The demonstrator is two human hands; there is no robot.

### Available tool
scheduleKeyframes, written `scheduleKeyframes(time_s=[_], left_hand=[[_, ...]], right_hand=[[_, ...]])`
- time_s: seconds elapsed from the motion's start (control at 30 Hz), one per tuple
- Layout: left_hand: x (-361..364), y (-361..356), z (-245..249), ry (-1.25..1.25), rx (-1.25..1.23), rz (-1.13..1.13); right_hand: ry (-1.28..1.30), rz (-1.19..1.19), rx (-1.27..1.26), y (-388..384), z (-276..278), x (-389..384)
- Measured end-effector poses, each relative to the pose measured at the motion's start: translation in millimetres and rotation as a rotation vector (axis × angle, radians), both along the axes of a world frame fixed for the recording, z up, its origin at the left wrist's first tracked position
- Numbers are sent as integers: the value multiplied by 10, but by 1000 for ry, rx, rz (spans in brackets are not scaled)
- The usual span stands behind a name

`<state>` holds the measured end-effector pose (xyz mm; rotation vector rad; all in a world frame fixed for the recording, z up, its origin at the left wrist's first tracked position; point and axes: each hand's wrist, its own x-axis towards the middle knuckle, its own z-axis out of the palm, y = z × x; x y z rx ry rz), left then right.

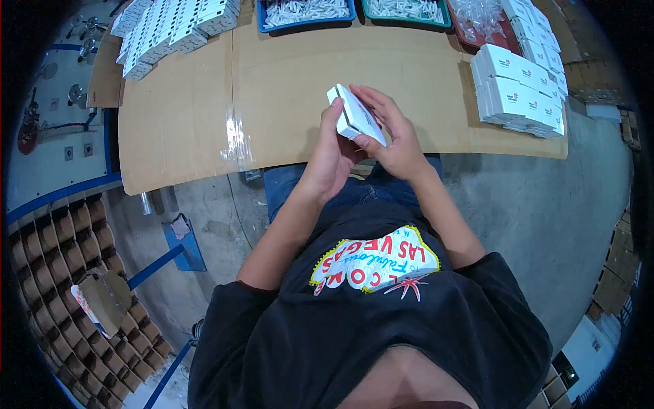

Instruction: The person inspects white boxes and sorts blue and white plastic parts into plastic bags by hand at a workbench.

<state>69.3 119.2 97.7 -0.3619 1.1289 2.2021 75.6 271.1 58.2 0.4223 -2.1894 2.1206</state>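
A small white box (359, 117) is held between my two hands above the front edge of the cardboard-covered table. It is tilted, and a dark gap shows along its upper left side. My left hand (332, 155) grips it from the left and below, with the thumb on its side. On the right side, my right hand (394, 140) is closed round the box, its fingers at the far edge and its thumb at the near corner. The contents of the box, if any, are hidden.
White boxes with red print (518, 95) are stacked at the right. White pieces with dark holes (180, 31) stand in rows at the far left. Along the back are a blue tray (308, 26) and a green tray (409, 23) of small white parts, and a red tray (509, 42) with clear plastic bags.
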Motion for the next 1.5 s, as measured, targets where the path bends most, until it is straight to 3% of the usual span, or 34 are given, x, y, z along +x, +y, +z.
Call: scheduleKeyframes(time_s=[0.23,0.3,0.4,0.57,0.67,0.73,1.03,1.5], left_hand=[[71,41,-225,123,-209,25],[77,22,-255,208,-296,18],[50,5,-101,295,-197,275],[-11,-100,-278,385,-161,242],[11,-96,-359,389,-144,237],[-3,-94,-405,408,-146,260],[63,-21,-464,296,-32,353],[46,-45,-549,323,-37,339]], right_hand=[[142,50,152,32,89,-24],[45,26,67,23,41,-23],[-101,34,-49,71,15,-35],[-53,48,-106,169,-21,-52],[3,4,98,144,74,-33],[241,-68,257,126,75,-47],[161,-114,287,63,73,-16],[98,-93,275,74,53,-65]])
